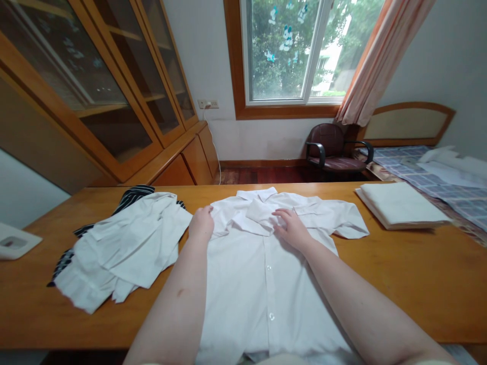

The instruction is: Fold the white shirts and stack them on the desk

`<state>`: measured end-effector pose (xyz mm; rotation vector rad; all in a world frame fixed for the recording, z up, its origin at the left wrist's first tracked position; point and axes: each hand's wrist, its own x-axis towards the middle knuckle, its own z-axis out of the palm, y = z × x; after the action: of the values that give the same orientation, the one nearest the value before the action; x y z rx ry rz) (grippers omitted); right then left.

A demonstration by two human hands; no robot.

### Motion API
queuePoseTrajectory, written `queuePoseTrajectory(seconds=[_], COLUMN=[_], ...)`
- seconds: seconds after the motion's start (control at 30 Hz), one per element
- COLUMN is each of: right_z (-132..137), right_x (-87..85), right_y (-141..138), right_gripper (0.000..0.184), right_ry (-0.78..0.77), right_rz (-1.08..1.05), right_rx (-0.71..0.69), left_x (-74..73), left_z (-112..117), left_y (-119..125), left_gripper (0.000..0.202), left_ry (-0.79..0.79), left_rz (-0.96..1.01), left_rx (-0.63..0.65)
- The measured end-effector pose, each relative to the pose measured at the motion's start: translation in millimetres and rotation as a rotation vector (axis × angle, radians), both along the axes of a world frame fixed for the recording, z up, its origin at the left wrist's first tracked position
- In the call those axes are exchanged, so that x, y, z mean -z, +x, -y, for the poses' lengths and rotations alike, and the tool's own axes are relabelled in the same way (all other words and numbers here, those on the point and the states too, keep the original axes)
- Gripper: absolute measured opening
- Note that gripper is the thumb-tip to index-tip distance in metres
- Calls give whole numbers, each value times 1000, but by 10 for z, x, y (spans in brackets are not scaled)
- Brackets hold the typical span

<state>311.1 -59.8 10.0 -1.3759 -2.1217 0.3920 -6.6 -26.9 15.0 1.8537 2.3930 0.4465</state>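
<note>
A white button-up shirt (243, 274) lies front side up before me, collar at the far end and buttons down its middle. One sleeve is folded inward across the chest; the other stretches out to the right. At the shirt's left shoulder edge, my left hand (201, 223) is closed on the fabric. My right hand (292, 228) rests over the folded sleeve near the chest, its fingers apart and bent slightly. The shirt's lower end runs out of view toward my body.
Left of the shirt, a loose pile of white clothing (133, 248) covers dark striped cloth (137, 195). A folded white stack (403, 205) sits at the right on the wooden table (399, 284). A white object (17, 241) stands at the left edge. Beyond are a chair (331, 147) and a bed (411, 162).
</note>
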Motion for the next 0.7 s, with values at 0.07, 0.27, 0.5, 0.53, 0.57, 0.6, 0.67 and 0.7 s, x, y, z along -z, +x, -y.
queuePoseTrajectory(seconds=[0.07, 0.27, 0.5, 0.53, 0.57, 0.6, 0.67, 0.7], right_z=[59, 134, 34, 20, 7, -5, -25, -33], right_x=[-39, 9, 91, 84, 77, 69, 60, 59], right_y=[-33, -107, -85, -68, -47, -25, 16, 32], right_gripper=[36, 52, 38, 33, 28, 26, 25, 25], right_ry=[-45, -168, 40, 53, 49, 29, -48, -88], right_rz=[49, 215, 51, 17, 1, 7, 72, 112], right_rx=[-212, -267, 77, 143, 207, 267, 375, 421], left_x=[78, 118, -6, -16, -24, -30, -39, -44], left_z=[-54, -111, -56, -53, -52, -53, -57, -57], left_y=[-54, -70, -66, -72, -76, -78, -67, -53], left_gripper=[42, 31, 26, 27, 29, 31, 35, 37], left_ry=[-32, -61, 170, 210, 244, 268, 282, 279], left_rz=[-7, 5, 89, 101, 117, 135, 162, 162], left_rx=[46, 63, -123, -149, -166, -171, -143, -114])
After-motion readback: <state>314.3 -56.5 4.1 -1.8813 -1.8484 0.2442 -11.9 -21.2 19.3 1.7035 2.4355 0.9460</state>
